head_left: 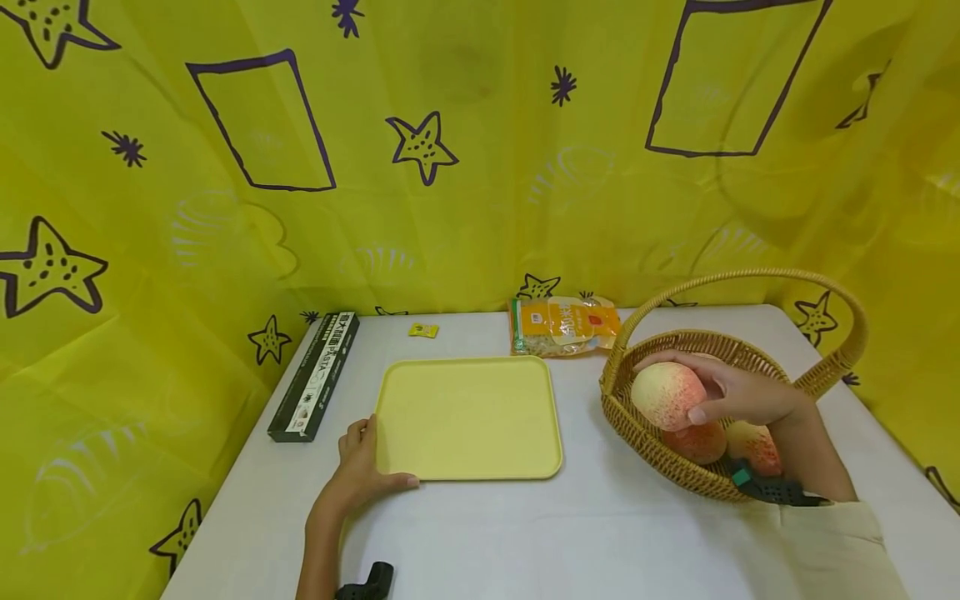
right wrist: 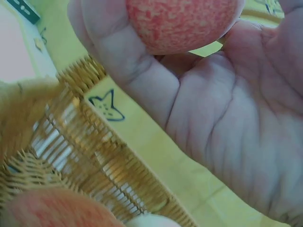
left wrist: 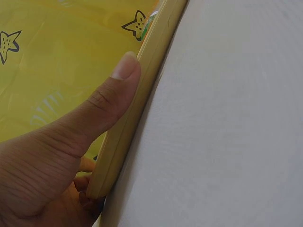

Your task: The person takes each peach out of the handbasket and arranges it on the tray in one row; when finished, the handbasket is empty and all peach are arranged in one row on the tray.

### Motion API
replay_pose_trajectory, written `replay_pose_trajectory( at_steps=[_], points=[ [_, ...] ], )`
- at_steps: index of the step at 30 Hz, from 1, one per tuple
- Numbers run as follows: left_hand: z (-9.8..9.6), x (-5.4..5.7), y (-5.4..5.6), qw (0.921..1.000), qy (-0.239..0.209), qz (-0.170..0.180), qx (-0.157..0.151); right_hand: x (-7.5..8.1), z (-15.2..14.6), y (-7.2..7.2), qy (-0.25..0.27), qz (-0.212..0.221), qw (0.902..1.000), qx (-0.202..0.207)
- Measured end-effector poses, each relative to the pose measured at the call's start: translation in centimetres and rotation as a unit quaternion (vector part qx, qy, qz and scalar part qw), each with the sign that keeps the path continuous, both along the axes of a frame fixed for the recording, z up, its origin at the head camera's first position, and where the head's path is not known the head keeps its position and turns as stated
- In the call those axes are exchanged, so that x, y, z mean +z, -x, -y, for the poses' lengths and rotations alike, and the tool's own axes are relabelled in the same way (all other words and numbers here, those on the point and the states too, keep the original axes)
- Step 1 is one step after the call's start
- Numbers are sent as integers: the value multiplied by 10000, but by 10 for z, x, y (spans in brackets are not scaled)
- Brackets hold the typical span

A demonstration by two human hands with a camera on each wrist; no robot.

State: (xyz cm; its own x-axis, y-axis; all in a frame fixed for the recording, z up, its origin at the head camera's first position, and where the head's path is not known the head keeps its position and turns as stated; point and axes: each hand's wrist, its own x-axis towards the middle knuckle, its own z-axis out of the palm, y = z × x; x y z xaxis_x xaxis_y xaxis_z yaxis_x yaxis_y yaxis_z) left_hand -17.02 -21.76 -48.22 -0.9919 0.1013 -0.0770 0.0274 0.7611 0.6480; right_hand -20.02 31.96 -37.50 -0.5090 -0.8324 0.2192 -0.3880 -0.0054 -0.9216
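Note:
In the head view, my right hand (head_left: 738, 396) grips a peach (head_left: 666, 395) just over the wicker basket (head_left: 637, 442). The same peach (right wrist: 182, 21) shows between the fingers in the right wrist view. Below it in the basket lie more peaches, one reddish peach (head_left: 696, 443) and another peach (head_left: 753, 446) by the wrist. My left hand (head_left: 363, 467) holds the near left corner of a yellow tray (head_left: 468, 421). In the left wrist view the thumb lies along the front side of the tray (left wrist: 116, 151), with the other fingers around its corner, partly hidden.
Left of the tray lies a long dark pasta box (head_left: 315, 379). Behind the tray are a small yellow packet (head_left: 423, 331) and an orange-and-clear food bag (head_left: 562, 327). The tall basket handle (head_left: 772, 273) arches above the right hand. A yellow patterned curtain (head_left: 480, 217) surrounds the white table.

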Motion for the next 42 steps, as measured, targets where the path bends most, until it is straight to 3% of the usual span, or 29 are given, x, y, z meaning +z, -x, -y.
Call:
replay_pose_trajectory(
  at_steps=[12, 14, 20, 28, 42],
  points=[
    [1, -1, -2, 9999, -100, -67, -65, 9, 46, -6, -356, 104, 9991, 200],
    [1, 0, -3, 9999, -111, -64, -61, 11, 54, -7, -403, 227, 9989, 118],
    [0, 1, -2, 10000, -67, -30, -19, 11, 77, -7, -790, 19, 9959, -430],
    [0, 1, -2, 10000, -70, 0, -11, -9, 105, 3, -1181, 335, 9883, -911],
    [1, 1, -1, 9999, -170, 5, 19, -47, 165, 27, -885, 742, 9697, -2154]
  ],
)
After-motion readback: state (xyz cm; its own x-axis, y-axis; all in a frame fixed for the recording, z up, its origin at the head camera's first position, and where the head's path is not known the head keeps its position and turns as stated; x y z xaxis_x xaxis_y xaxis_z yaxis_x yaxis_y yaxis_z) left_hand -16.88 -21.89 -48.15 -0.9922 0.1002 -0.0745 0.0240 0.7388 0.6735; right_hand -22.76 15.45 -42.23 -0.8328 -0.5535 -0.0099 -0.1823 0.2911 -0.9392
